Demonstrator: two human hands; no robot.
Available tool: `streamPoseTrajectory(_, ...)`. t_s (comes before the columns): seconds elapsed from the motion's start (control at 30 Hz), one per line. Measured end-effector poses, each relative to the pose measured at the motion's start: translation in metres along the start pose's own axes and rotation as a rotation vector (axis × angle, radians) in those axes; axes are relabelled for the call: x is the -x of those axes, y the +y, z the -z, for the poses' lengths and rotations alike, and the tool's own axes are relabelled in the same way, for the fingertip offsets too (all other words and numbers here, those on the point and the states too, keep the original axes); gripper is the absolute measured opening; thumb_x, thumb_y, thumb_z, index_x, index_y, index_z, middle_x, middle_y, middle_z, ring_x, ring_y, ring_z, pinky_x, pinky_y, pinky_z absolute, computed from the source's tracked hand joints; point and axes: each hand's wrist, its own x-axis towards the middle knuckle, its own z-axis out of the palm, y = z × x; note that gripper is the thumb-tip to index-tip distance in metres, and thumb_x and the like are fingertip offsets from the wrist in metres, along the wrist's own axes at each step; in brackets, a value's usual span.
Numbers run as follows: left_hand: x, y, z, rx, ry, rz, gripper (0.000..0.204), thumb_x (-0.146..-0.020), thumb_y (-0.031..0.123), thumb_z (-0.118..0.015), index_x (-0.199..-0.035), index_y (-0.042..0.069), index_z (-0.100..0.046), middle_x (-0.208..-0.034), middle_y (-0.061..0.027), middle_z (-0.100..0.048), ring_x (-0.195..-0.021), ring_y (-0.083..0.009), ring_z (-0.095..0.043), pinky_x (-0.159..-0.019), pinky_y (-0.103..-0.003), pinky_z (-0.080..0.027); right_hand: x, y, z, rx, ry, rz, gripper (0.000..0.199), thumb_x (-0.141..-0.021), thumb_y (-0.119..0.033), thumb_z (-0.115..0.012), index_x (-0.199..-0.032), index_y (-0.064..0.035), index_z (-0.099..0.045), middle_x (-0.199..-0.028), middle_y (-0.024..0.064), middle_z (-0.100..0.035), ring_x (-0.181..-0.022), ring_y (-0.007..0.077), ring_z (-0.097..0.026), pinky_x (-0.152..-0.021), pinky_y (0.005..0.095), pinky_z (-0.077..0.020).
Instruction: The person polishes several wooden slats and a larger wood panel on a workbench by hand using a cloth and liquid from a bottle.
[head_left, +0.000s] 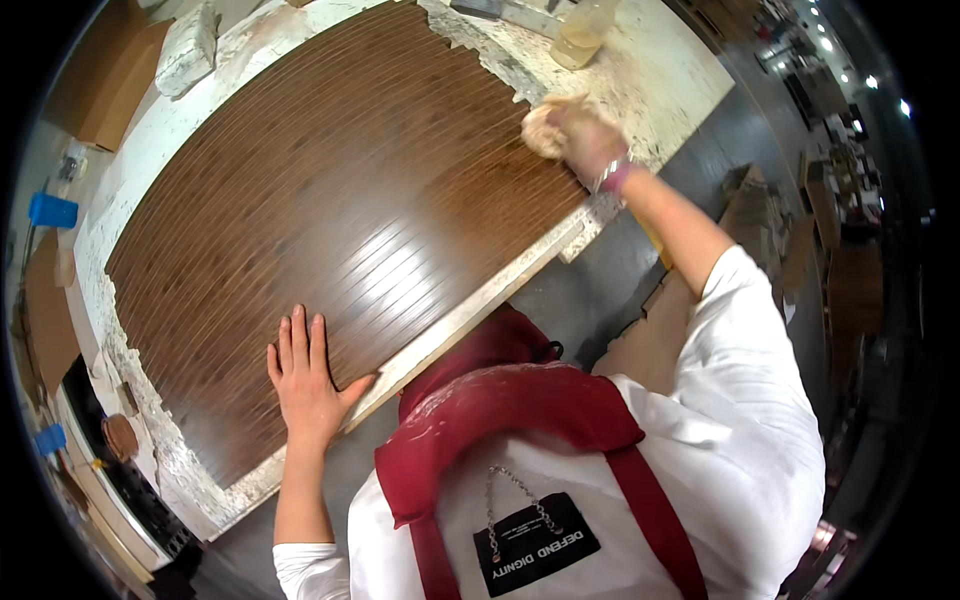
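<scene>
Right hand (pixel 590 140) grips what looks like a rag (pixel 545 128) on the panel (pixel 340 210), left hand (pixel 305 385) flat, released; I'd wipe along the grooves.

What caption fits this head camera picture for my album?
Left hand flat on a glossy brown slatted panel, right hand pressing a pale cloth near its far edge.

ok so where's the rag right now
In the head view the rag is bunched under the right hand, at the far right corner of the brown panel, just below the plastic bottle.
</scene>
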Motion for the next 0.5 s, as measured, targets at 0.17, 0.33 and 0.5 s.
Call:
streamPoseTrajectory(0.17, 0.001, 0.002, 0.0, 0.058, -0.042, 0.015, 0.106, -0.066, 0.051, -0.078, -0.151, 0.008, -0.029, -0.159, -0.0147, -0.02, -0.145, -0.0351, -0.022, -0.114, -0.056, -0.018, 0.002, -0.025, -0.004, -0.006, 0.22, 0.095, 0.027, -0.088, -0.017, -0.057, -0.113, -0.0139, -0.065, -0.107, 0.0113, -0.068, -0.098, 0.029, -0.066, -0.086, 0.0382, -0.0519)
streamPoseTrajectory(0.33, 0.005, 0.001, -0.004, 0.078, -0.006, -0.009, 0.107, -0.067, 0.051, -0.077, -0.151, 0.007, -0.028, -0.159, -0.0145, -0.021, -0.145, -0.0349, -0.023, -0.115, -0.055, -0.018, -0.006, -0.015, -0.008, 0.061, 0.034, -0.181, 0.025, -0.087, -0.024, -0.06, -0.11, -0.0144, -0.064, -0.108, 0.0114, -0.067, -0.099, 0.0301, -0.065, -0.084, 0.0377, -0.051)
streamPoseTrajectory(0.5, 0.004, -0.001, -0.002, 0.075, 0.004, 0.009, 0.109, -0.067, 0.055, -0.078, -0.149, 0.002, -0.029, -0.159, -0.013, -0.022, -0.145, -0.0319, -0.024, -0.114, -0.055, -0.02, -0.002, -0.034, 0.045, 0.002, 0.161, -0.184, 0.032, -0.091, -0.029, -0.061, -0.119, -0.0141, -0.062, -0.106, 0.0109, -0.068, -0.095, 0.0277, -0.065, -0.083, 0.038, -0.0515)
